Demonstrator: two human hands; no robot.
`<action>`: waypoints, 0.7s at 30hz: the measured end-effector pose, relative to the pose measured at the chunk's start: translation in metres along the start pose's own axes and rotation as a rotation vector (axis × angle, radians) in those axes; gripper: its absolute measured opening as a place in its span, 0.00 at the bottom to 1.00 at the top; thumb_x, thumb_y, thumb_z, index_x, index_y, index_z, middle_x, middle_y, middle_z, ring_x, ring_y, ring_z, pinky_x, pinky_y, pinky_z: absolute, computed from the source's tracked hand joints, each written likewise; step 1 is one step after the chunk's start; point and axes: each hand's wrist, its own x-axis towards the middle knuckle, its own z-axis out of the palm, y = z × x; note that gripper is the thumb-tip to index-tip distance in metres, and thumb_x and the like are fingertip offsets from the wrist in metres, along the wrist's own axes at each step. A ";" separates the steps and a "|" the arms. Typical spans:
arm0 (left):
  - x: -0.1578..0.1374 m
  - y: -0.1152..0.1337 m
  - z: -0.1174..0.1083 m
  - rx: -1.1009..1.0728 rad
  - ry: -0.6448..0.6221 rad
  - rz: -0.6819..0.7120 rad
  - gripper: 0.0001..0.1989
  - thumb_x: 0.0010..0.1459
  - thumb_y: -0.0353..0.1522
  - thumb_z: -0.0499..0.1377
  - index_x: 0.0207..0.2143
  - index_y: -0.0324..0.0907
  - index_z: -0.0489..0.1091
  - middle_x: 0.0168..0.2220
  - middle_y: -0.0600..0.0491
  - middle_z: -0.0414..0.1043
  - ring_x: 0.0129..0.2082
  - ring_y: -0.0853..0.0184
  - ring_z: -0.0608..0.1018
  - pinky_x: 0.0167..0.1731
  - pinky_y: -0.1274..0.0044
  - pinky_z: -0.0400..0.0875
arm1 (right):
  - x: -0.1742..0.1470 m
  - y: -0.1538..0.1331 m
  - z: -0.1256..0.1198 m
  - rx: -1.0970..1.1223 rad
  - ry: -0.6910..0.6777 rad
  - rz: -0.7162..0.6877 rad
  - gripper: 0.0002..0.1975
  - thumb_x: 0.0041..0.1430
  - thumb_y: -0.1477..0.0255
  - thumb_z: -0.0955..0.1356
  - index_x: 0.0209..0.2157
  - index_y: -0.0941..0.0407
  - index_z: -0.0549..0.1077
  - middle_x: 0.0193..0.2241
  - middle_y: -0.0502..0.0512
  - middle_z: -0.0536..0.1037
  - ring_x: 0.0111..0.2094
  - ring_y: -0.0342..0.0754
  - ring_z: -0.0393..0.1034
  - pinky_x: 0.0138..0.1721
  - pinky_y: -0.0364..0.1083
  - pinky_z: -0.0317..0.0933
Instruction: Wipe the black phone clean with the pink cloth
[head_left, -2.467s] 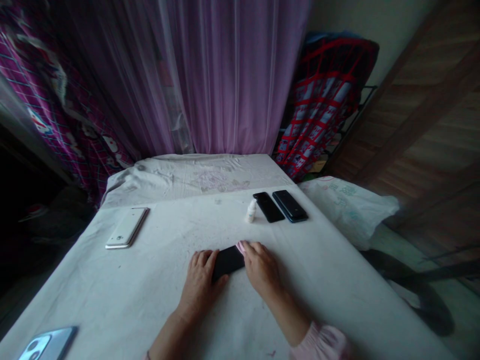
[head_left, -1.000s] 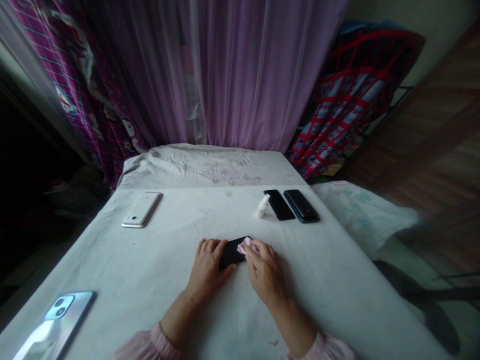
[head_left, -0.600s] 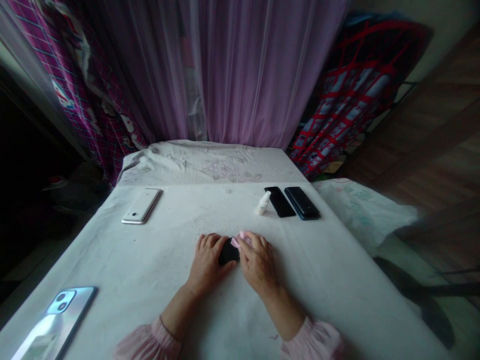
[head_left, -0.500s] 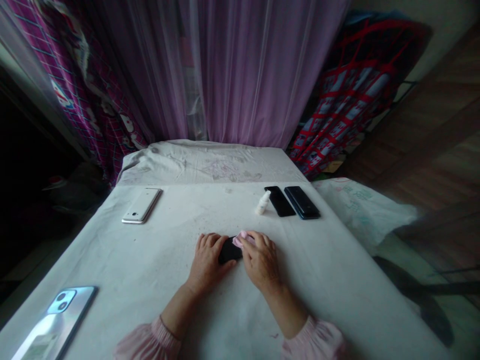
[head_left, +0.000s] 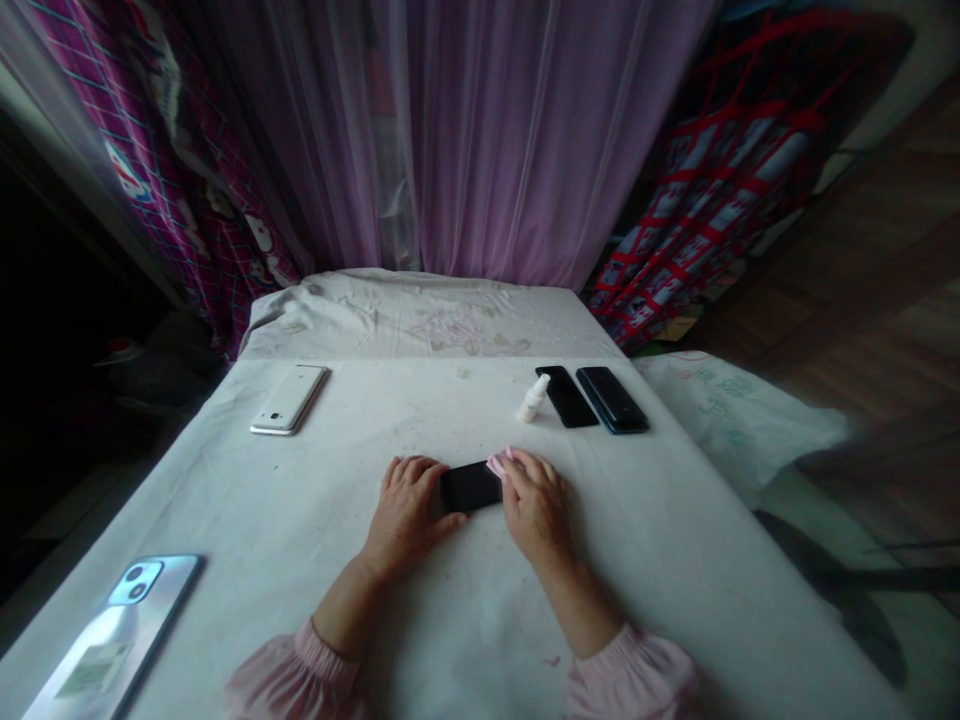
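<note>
A black smartphone [head_left: 471, 487] lies sideways on the white tablecloth between my hands. My left hand [head_left: 409, 500] grips its left end, thumb along the near edge and fingers at the far side. At the phone's right end, my right hand [head_left: 536, 500] is closed on a small pink cloth [head_left: 501, 462], pressed to the screen there. That end of the phone is hidden under the cloth and fingers. Beyond my right hand stands a small white spray bottle [head_left: 533, 399].
Behind the bottle lie a black phone [head_left: 568, 397] and a stack of dark phones [head_left: 611, 400]. White phones [head_left: 291, 400] lie at the far left, and a silvery-blue phone [head_left: 112, 640] at the near left. A plastic bag [head_left: 742, 410] hangs beside the table's right edge.
My right hand has slid the pink cloth rightward along the phone, baring more of the dark screen. My left hand keeps its hold. The whole view has shifted slightly.
</note>
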 end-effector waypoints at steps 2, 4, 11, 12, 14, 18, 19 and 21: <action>0.000 0.001 0.001 0.006 -0.006 0.004 0.30 0.50 0.49 0.64 0.52 0.45 0.68 0.48 0.46 0.70 0.51 0.52 0.69 0.58 0.53 0.53 | 0.001 -0.005 0.001 -0.005 -0.031 -0.021 0.16 0.63 0.76 0.61 0.48 0.55 0.75 0.49 0.58 0.76 0.50 0.54 0.64 0.49 0.51 0.55; 0.000 0.002 0.000 0.015 -0.012 0.013 0.30 0.51 0.48 0.64 0.53 0.45 0.67 0.49 0.46 0.70 0.52 0.52 0.69 0.58 0.53 0.53 | 0.001 -0.012 0.001 -0.006 -0.054 -0.036 0.16 0.63 0.75 0.61 0.49 0.54 0.75 0.50 0.56 0.76 0.52 0.54 0.63 0.50 0.52 0.54; 0.001 0.007 -0.003 0.036 -0.042 0.020 0.31 0.51 0.51 0.63 0.54 0.46 0.67 0.49 0.46 0.70 0.52 0.51 0.69 0.58 0.52 0.50 | -0.001 -0.027 0.000 -0.018 -0.151 -0.105 0.17 0.64 0.75 0.61 0.52 0.51 0.73 0.51 0.54 0.75 0.54 0.52 0.62 0.51 0.51 0.52; 0.001 0.008 -0.004 0.039 -0.045 0.017 0.31 0.51 0.50 0.64 0.53 0.45 0.67 0.49 0.46 0.70 0.52 0.51 0.69 0.58 0.52 0.50 | -0.001 -0.024 -0.001 -0.027 -0.156 -0.099 0.17 0.64 0.75 0.61 0.51 0.51 0.73 0.52 0.54 0.75 0.54 0.53 0.62 0.51 0.52 0.52; 0.001 0.009 -0.004 0.041 -0.050 0.010 0.30 0.51 0.47 0.65 0.53 0.45 0.68 0.50 0.46 0.70 0.53 0.51 0.69 0.58 0.52 0.50 | 0.000 -0.016 -0.002 -0.055 -0.144 -0.049 0.17 0.64 0.75 0.61 0.51 0.52 0.74 0.51 0.54 0.76 0.54 0.54 0.62 0.51 0.52 0.51; 0.001 0.010 -0.005 0.028 -0.042 0.008 0.28 0.51 0.46 0.65 0.52 0.46 0.68 0.50 0.46 0.70 0.53 0.52 0.68 0.59 0.53 0.49 | 0.001 0.003 -0.002 -0.107 -0.086 0.048 0.18 0.64 0.76 0.61 0.51 0.54 0.73 0.51 0.55 0.76 0.55 0.55 0.61 0.50 0.53 0.51; 0.001 0.010 -0.005 0.026 -0.039 0.006 0.28 0.51 0.46 0.65 0.52 0.46 0.68 0.50 0.46 0.70 0.54 0.52 0.68 0.59 0.53 0.49 | 0.001 0.004 -0.002 -0.108 -0.079 0.046 0.18 0.63 0.76 0.61 0.51 0.54 0.73 0.51 0.56 0.76 0.55 0.56 0.61 0.50 0.53 0.51; 0.002 0.010 -0.005 0.027 -0.041 0.005 0.28 0.51 0.45 0.65 0.52 0.46 0.68 0.50 0.46 0.70 0.54 0.51 0.68 0.59 0.53 0.49 | 0.000 0.003 -0.001 -0.097 -0.069 0.024 0.17 0.63 0.76 0.61 0.51 0.55 0.73 0.50 0.56 0.77 0.55 0.56 0.61 0.50 0.53 0.51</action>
